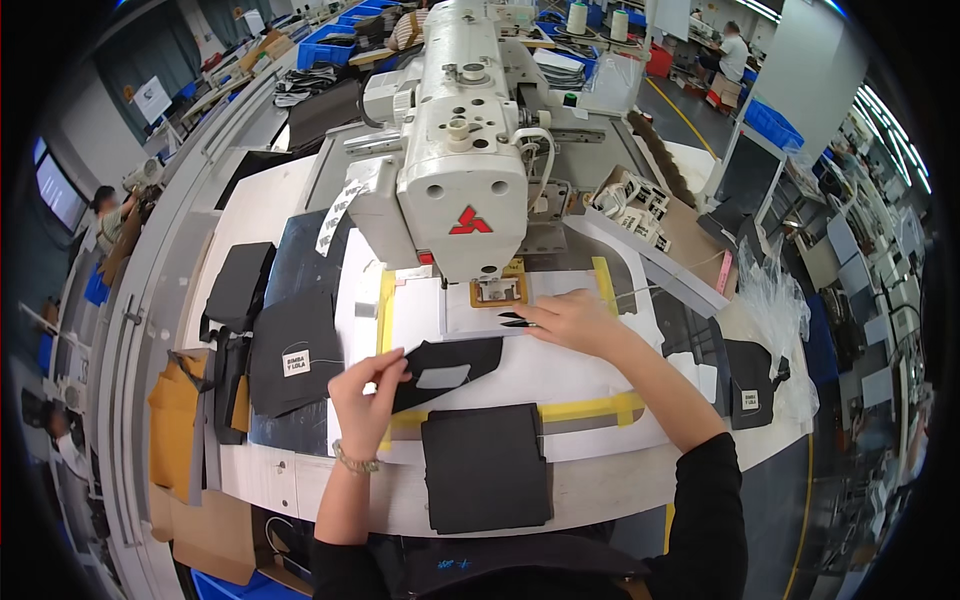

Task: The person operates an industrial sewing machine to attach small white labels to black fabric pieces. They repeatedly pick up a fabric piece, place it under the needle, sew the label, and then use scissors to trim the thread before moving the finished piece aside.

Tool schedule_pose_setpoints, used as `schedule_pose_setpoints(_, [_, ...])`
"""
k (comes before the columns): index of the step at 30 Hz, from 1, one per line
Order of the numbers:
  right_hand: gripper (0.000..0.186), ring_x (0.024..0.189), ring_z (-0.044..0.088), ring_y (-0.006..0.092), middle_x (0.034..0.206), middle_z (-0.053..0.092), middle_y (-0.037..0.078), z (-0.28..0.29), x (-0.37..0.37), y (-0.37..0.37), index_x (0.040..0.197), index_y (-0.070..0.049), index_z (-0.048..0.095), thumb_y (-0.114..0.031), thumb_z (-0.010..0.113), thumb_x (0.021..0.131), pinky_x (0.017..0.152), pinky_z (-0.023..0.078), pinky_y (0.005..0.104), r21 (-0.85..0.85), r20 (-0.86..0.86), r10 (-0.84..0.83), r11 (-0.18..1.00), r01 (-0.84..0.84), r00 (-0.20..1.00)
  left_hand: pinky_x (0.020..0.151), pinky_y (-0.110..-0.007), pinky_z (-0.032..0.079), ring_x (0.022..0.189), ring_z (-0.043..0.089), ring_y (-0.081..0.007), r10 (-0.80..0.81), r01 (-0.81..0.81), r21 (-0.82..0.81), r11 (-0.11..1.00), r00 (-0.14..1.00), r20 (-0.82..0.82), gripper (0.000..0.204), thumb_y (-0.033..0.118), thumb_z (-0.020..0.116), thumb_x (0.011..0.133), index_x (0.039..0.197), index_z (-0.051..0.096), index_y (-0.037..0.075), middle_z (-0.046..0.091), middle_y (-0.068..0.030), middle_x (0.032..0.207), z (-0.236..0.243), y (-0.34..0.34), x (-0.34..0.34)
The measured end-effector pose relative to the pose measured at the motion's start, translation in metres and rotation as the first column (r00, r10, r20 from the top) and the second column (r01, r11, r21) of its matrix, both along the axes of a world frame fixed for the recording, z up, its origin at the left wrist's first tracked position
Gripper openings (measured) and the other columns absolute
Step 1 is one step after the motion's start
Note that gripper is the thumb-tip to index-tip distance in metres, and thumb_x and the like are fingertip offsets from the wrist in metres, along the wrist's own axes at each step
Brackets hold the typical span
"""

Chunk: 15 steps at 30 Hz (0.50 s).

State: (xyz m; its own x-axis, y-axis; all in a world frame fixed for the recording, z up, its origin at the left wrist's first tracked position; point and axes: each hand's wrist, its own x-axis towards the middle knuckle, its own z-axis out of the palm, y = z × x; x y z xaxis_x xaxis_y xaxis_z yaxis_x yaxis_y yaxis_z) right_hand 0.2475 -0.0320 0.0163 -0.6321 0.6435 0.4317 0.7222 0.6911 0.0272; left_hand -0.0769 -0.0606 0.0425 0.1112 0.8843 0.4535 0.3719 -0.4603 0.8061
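Observation:
My left hand (pixel 365 395) pinches the left end of a black fabric piece (pixel 480 355), which has a pale rectangular patch (pixel 443 377) on its upturned side. The piece is partly lifted and folded over the white work plate (pixel 570 385). In my right hand (pixel 575 322) is a pair of small black thread snips (pixel 516 320), blades pointing left, just in front of the brass-coloured clamp frame (pixel 498 291). Above that frame stands the head of a white industrial sewing machine (pixel 465 190). Yellow tape (pixel 590 409) edges the plate.
A stack of black fabric pieces (pixel 487 470) lies at the near table edge. Left are black pieces with a white label (pixel 290 340) and mustard fabric (pixel 178 425). At right, an open carton (pixel 660 270) holds printed labels (pixel 635 210), beside clear plastic bags (pixel 775 310).

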Motion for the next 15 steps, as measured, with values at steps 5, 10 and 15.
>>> schedule_pose_setpoints(5, [0.035,0.062,0.060,0.0160,0.077,0.055,-0.001,0.013,0.018,-0.011,0.114,-0.013,0.065,-0.030,0.070,0.083,0.055,0.049,0.0309,0.018,0.023,-0.076,0.997,0.075,0.997,0.061,-0.022,0.052,0.071,0.071,-0.0140,0.009,0.042,-0.282,0.958,0.984,0.176,0.010,0.001,0.067,0.088,0.094,0.071,-0.006,0.072,-0.0094,0.081,0.005,0.033,-0.009])
schedule_pose_setpoints(10, [0.033,0.061,0.060,0.0199,0.075,0.056,0.002,0.016,0.047,-0.023,0.109,-0.013,0.068,-0.027,0.074,0.080,0.055,0.049,0.0316,0.003,-0.077,-0.165,0.986,0.165,0.983,0.064,-0.023,0.050,0.071,0.067,-0.0126,-0.080,0.076,0.072,0.994,0.996,0.048,0.005,-0.002,0.067,0.084,0.085,0.069,-0.006,0.071,-0.0101,0.080,0.035,0.049,-0.016])
schedule_pose_setpoints(15, [0.034,0.059,0.058,0.0218,0.075,0.056,0.003,0.024,0.076,-0.040,0.110,-0.012,0.068,-0.022,0.075,0.078,0.053,0.048,0.0316,-0.040,-0.132,-0.287,0.958,0.284,0.949,0.067,-0.022,0.045,0.072,0.060,-0.0125,-0.013,-0.048,0.306,0.951,0.981,0.194,0.035,0.019,0.056,0.094,0.067,0.059,-0.002,0.069,-0.0092,0.078,0.046,0.046,-0.082])
